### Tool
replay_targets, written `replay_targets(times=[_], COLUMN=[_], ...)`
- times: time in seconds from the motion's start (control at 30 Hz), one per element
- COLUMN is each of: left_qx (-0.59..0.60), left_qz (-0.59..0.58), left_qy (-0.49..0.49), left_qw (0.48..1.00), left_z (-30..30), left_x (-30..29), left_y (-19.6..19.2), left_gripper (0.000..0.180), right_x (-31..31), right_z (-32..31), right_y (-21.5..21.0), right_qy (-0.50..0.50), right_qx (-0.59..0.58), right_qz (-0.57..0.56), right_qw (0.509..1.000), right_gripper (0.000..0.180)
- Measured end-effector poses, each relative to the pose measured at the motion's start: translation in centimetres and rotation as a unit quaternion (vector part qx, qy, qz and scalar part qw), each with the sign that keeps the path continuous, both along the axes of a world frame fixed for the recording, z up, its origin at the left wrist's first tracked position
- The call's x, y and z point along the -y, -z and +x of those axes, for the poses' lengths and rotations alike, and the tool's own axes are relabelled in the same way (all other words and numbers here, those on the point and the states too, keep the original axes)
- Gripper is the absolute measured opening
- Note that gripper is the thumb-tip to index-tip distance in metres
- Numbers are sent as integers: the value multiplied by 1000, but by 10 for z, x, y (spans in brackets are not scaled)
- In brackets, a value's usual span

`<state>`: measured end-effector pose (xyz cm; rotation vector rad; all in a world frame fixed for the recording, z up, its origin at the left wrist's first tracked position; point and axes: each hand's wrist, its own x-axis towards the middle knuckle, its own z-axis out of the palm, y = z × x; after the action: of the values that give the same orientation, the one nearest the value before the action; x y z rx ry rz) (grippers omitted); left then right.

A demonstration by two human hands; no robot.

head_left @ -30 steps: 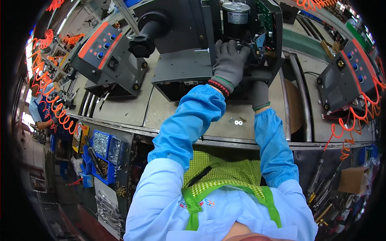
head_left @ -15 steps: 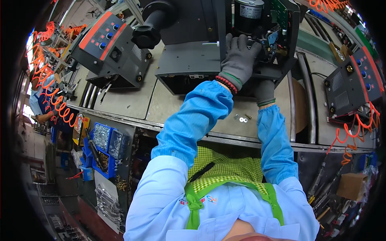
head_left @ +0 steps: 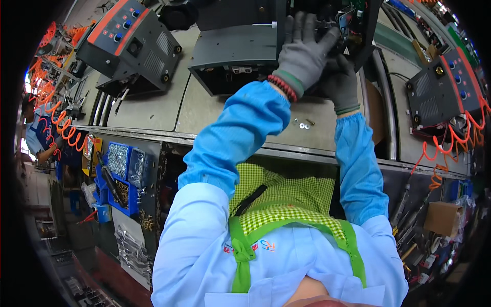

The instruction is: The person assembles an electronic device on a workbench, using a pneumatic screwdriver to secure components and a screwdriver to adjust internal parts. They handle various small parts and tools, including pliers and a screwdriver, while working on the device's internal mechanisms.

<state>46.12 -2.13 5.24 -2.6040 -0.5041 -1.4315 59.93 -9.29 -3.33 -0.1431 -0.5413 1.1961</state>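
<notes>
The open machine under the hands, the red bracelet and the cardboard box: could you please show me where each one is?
Open machine (head_left: 232, 45), head view: flat grey top of its low part.
Red bracelet (head_left: 283, 87), head view: middle of its beads.
Cardboard box (head_left: 441, 218), head view: its brown side.

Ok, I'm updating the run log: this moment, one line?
left hand: extended, at open machine | right hand: grip unclear | washers: on bench

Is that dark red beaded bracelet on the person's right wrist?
No, the dark red beaded bracelet circles the wrist of the grey-gloved left hand.
</notes>
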Motion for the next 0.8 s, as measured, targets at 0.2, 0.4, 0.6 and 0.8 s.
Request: replay_targets(times=[0.2, 0.4, 0.6, 0.8], left_qx=[-143, -329, -308, -380], left_qz=[-261, -369, -256, -265], left_qy=[135, 53, 14, -42], left_qw=[945, 868, 916, 885], left_z=[-60, -81, -64, -43], left_x=[55, 46, 66, 71], left_y=[75, 159, 161, 152], left_gripper=[20, 19, 16, 18], right_x=[-3, -9, -13, -5], right_z=[2, 4, 12, 7], right_y=[6, 13, 23, 16], right_qy=[101, 251, 196, 202], right_qx=[110, 313, 261, 249], right_qz=[-118, -171, -176, -154], right_qw=[982, 900, 929, 935], right_gripper=[26, 25, 28, 29])
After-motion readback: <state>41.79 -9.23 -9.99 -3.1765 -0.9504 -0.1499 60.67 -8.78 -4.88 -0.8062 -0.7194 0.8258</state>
